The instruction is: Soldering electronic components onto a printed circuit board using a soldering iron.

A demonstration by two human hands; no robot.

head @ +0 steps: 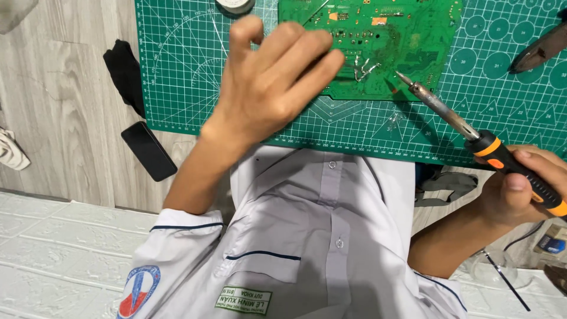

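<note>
Right hand (522,183) clenched around the black-and-orange handle of a soldering iron (472,133); the iron slants up-left, its tip just at the lower right edge of the green circuit board (401,41), near a blob of silvery solder (363,70) on the board. Left hand (274,80) released, fingers spread and slightly curled, grasping nothing, raised over the left part of the circuit board; cannot tell if the fingertips touch it. Board lies flat on a green cutting mat (177,71) with a white grid, at the mat's upper middle. Mat sits on a pale wood-look worktop (59,106). Left of the mat: a black phone (149,150) lying flat and a black cloth (125,74), both well apart from the hands. Pliers (540,50) at the mat's right edge, partly cut off. A round tin (235,5) at the top edge, contents not visible. Person wears a light grey shirt (319,236).
</note>
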